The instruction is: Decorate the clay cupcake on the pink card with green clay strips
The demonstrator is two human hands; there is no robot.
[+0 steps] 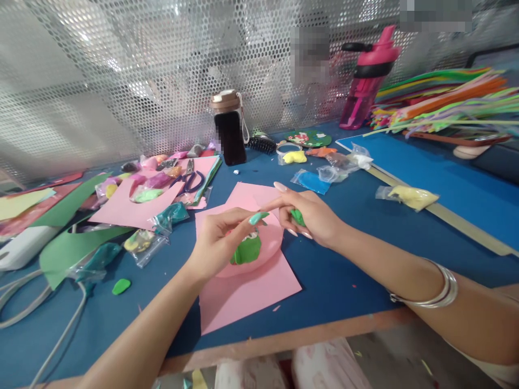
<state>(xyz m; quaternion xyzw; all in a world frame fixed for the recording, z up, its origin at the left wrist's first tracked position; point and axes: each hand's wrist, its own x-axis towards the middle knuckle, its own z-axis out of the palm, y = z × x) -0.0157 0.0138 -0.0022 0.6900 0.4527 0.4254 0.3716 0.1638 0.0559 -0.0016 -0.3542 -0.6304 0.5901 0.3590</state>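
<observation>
My right hand (310, 216) has its lower fingers curled round a lump of green clay (298, 217), with the index finger stretched toward my left hand. My left hand (219, 240) is closed in a pinch, fingertips meeting the right index fingertip; whatever lies between them is too small to make out. Below the hands is a round pink piece (267, 251) bearing a flat green clay shape (246, 250), with bits of red and white partly hidden by my left hand. It lies on sheets of pink paper (243, 300).
Scissors (190, 175), cut paper and several bagged clays crowd the left, with a green clay disc (121, 286) and a cable (65, 340). A phone (230, 138) leans on a cup (225, 100). A pink bottle (368, 81) and pipe cleaners (446, 105) stand back right.
</observation>
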